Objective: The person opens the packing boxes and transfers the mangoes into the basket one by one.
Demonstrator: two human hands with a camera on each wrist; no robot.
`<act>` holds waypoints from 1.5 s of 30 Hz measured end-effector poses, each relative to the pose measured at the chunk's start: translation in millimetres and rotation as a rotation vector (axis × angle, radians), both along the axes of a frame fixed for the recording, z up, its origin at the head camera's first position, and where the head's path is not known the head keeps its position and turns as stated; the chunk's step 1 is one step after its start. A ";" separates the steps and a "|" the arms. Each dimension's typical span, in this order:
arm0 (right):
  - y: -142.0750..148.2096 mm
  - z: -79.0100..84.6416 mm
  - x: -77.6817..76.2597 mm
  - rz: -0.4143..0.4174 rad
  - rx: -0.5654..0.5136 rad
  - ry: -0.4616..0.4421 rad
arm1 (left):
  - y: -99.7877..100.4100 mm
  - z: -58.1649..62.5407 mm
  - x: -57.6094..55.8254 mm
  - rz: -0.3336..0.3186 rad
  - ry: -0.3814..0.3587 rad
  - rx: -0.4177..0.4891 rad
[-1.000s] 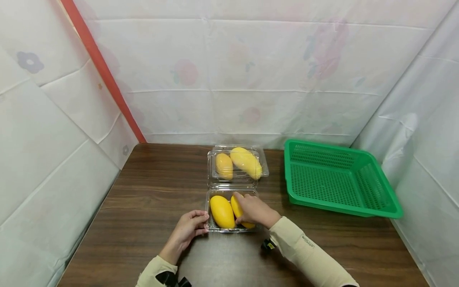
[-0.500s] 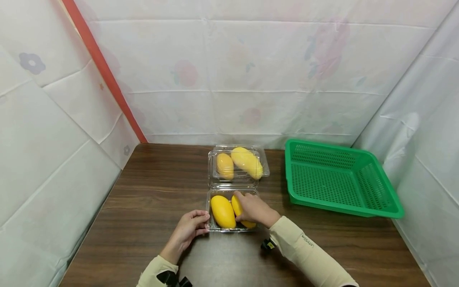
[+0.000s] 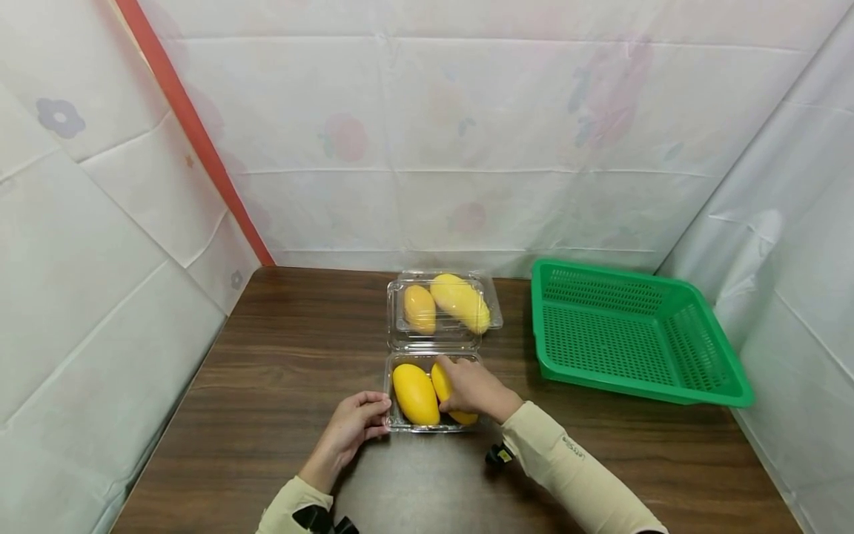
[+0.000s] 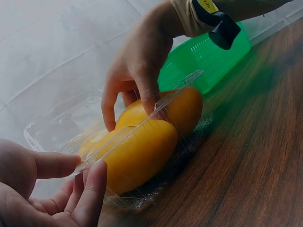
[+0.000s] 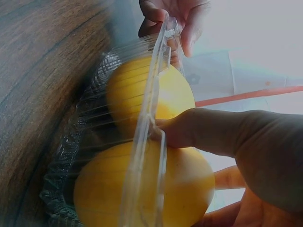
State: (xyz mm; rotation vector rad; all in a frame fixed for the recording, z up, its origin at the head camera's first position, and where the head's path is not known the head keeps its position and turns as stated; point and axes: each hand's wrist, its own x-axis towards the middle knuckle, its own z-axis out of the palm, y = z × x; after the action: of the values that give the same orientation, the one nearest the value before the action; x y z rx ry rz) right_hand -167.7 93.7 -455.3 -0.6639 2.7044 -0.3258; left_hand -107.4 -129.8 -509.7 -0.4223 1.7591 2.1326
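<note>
Nearest: left hand (image 3: 355,423) – grip closed in a pinch on the rim of the clear container (image 3: 427,429) at its near-left corner, presumably to steady so light a tray. Right hand (image 3: 477,389): grip closed over the right mango (image 3: 440,382), thumb facing the left mango (image 3: 416,394); this looks like control of how the fruit sits. Both mangoes lie in the open container, well in from the far edge of the worktop (image 3: 267,386). Long axes roughly parallel, each slanting from far left to near right; which end is the stem, cannot tell. Beyond, the lid (image 3: 434,342) is folded back toward the far edge, giving access from above. Farther, by that edge: second container (image 3: 495,311) with yellow fruit (image 3: 419,308); green basket (image 3: 643,390) toward the far-right corner – likely kept aside for reach.
</note>
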 end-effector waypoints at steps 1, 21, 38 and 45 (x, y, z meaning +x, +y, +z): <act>0.0 0.3 -0.1 0.001 0.000 -0.002 | 0.2 -0.2 0.0 0.001 0.000 -0.001; 2.3 -0.2 2.8 0.008 -0.036 0.040 | 2.4 -0.7 2.8 0.028 -0.001 -0.028; 7.9 14.6 2.5 -0.009 -0.114 0.018 | 3.4 -0.5 2.6 0.036 0.000 -0.026; 10.2 22.6 -0.7 -0.024 -0.146 -0.012 | 2.1 -0.2 1.5 0.027 -0.007 -0.027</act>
State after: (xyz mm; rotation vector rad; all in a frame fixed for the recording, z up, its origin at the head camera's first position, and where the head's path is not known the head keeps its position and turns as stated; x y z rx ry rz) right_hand -168.4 103.8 -432.7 -0.6669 2.6978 -0.5361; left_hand -105.9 -127.7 -509.9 -0.4625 1.7900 2.1246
